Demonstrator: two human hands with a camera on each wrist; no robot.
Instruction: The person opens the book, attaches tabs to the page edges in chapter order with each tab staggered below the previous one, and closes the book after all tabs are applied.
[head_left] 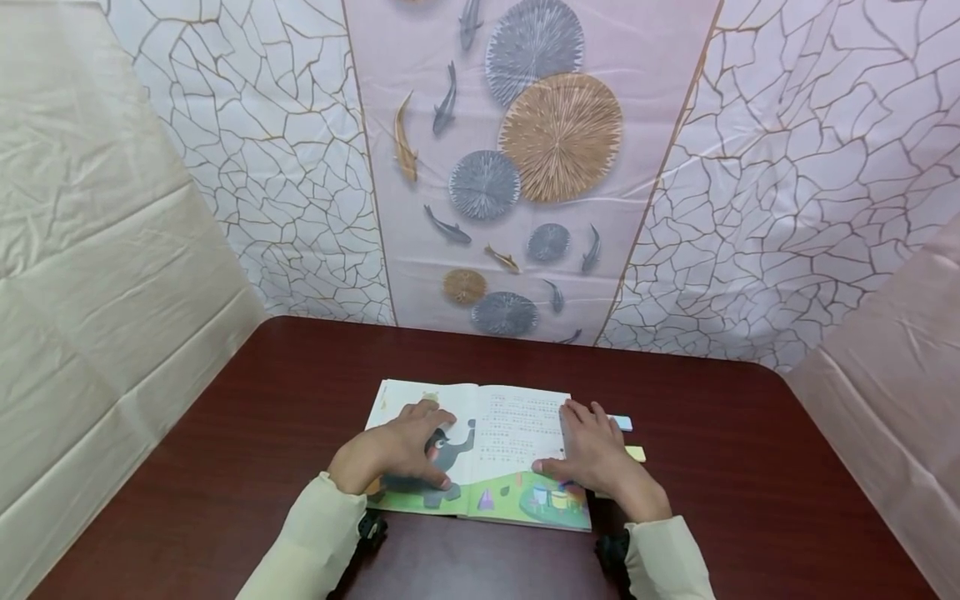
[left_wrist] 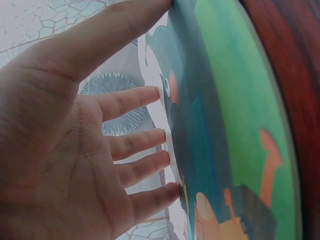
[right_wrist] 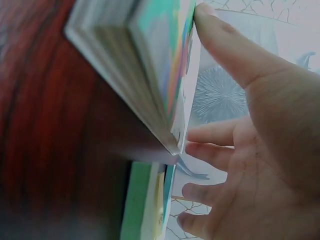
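Observation:
An illustrated children's book (head_left: 517, 429) lies open on the dark table. Its left page shows a grey cartoon animal, and the right page has printed text above a green picture strip. My left hand (head_left: 397, 448) rests on the left page with fingers spread; in the left wrist view its fingertips touch the paper (left_wrist: 200, 120). Over the right page's outer edge is my right hand (head_left: 597, 452), its thumb on the page. In the right wrist view the fingers (right_wrist: 210, 155) extend past the edge of the thick page stack (right_wrist: 125, 75). Neither hand grips anything.
Just right of the book, partly behind the right hand, lie small coloured pieces, one pale blue (head_left: 621, 422) and one yellow (head_left: 635, 453). A green-edged block (right_wrist: 137, 200) shows beside the book in the right wrist view. Patterned cloth (head_left: 300, 150) hangs behind the table (head_left: 712, 467).

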